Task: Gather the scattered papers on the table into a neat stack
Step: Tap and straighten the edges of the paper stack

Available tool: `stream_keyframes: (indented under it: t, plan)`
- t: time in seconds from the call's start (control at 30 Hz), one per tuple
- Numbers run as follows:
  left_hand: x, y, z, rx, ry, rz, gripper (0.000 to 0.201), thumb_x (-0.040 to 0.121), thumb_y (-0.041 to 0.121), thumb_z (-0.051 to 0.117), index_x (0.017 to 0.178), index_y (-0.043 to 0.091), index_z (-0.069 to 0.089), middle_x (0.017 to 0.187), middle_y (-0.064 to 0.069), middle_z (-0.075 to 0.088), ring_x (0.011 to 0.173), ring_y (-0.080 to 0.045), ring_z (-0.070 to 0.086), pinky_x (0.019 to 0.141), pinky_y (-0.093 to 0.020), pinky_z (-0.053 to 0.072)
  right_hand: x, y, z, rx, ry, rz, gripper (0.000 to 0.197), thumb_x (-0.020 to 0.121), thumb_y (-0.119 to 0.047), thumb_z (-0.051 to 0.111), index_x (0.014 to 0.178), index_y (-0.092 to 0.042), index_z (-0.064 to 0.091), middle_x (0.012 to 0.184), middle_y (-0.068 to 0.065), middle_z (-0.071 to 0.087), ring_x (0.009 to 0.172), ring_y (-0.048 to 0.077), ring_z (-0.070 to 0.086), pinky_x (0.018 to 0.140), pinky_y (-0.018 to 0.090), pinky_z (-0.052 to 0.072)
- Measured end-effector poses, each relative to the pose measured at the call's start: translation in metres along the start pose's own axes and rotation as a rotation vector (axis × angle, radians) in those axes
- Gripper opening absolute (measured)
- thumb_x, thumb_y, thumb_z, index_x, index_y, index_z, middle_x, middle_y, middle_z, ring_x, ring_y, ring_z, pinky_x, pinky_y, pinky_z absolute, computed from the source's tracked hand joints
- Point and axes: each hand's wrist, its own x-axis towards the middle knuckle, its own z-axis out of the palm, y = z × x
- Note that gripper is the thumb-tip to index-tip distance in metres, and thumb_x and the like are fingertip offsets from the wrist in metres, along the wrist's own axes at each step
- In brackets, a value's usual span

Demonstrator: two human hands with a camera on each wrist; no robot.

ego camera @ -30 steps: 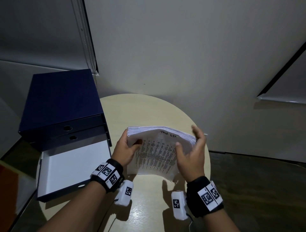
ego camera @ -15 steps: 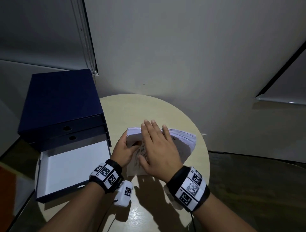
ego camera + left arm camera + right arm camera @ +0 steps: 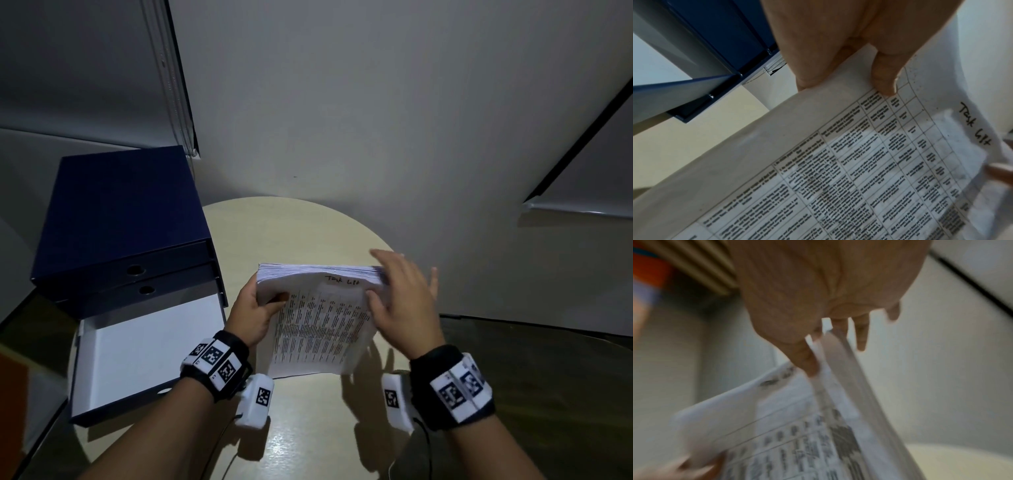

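Observation:
A thick stack of papers (image 3: 318,329) stands tilted on its lower edge on the round beige table (image 3: 294,233), its printed table page with a handwritten heading facing me. My left hand (image 3: 253,308) grips the stack's upper left edge, thumb on the front page and fingers behind. My right hand (image 3: 400,301) is at the stack's upper right edge, fingers straight and spread, blurred by motion. The left wrist view shows my left hand (image 3: 838,48) with its thumb on the page (image 3: 859,170). In the right wrist view the stack (image 3: 789,434) runs between thumb and straight fingers (image 3: 861,337).
A dark blue drawer box (image 3: 116,212) stands on the table's left side. Its lowest drawer (image 3: 144,353) is pulled out, white inside, close to my left wrist. A wall rises right behind the table. The table's rim curves just right of the stack.
Half a second ago my right hand lay flat across the front of the stack. It has since swung out to the right edge. My left hand keeps its grip.

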Motion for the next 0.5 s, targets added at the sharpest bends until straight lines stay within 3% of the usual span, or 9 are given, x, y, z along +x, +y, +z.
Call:
stream_keyframes:
  t: [0.07,0.13,0.2,0.3,0.4,0.5]
  plan:
    - [-0.001,0.001,-0.001,-0.014,0.02,-0.012,0.052,0.081,-0.025,0.056,0.103,0.022,0.058,0.097,0.006,0.069,0.085,0.006,0.067,0.075,-0.012,0.051,0.0,0.023,0.008,0.546,-0.069,0.163,0.055,0.089,-0.016,0.072,0.136,-0.033,0.05,0.136,-0.006,0.059,0.125,0.016,0.056,0.111,0.046,0.043]
    - [-0.001,0.002,0.0,-0.011,0.019,-0.019,0.051,0.082,-0.023,0.057,0.104,0.023,0.057,0.099,0.004,0.067,0.084,0.007,0.067,0.075,-0.011,0.051,-0.006,0.03,0.024,0.923,-0.066,0.329,0.037,0.091,-0.008,0.069,0.122,-0.027,0.062,0.117,-0.003,0.072,0.114,0.022,0.066,0.098,0.041,0.055]
    - [-0.003,0.004,0.004,0.002,0.011,-0.01,0.051,0.085,-0.018,0.058,0.109,0.027,0.055,0.103,0.004,0.067,0.091,0.001,0.067,0.077,-0.013,0.051,-0.015,0.027,0.04,0.95,-0.021,0.365,0.022,0.098,-0.011,0.06,0.115,-0.024,0.065,0.105,-0.004,0.076,0.105,0.022,0.069,0.086,0.034,0.06]
    - [-0.004,0.016,0.011,0.019,-0.004,0.055,0.044,0.094,-0.005,0.054,0.112,0.035,0.049,0.109,0.003,0.064,0.096,-0.001,0.064,0.079,-0.015,0.051,-0.018,0.01,0.046,0.951,0.04,0.313,0.02,0.104,-0.022,0.049,0.123,-0.026,0.053,0.107,-0.003,0.072,0.101,0.015,0.07,0.084,0.037,0.06]
    - [-0.007,0.03,0.019,0.019,0.026,0.142,0.024,0.097,0.005,0.052,0.105,0.026,0.044,0.104,0.003,0.061,0.09,0.001,0.063,0.077,-0.021,0.054,-0.014,-0.005,0.036,0.935,0.174,0.193,0.02,0.104,-0.018,0.046,0.112,-0.037,0.046,0.096,-0.01,0.068,0.09,-0.002,0.068,0.072,0.024,0.059]
    - [-0.016,0.026,0.024,0.111,0.076,0.174,0.018,0.099,0.007,0.051,0.103,0.018,0.037,0.096,0.005,0.059,0.086,-0.001,0.06,0.076,-0.021,0.052,-0.021,-0.006,0.045,0.848,0.207,0.184,0.027,0.103,-0.013,0.047,0.109,-0.039,0.042,0.097,-0.01,0.064,0.084,-0.005,0.066,0.066,0.025,0.058]
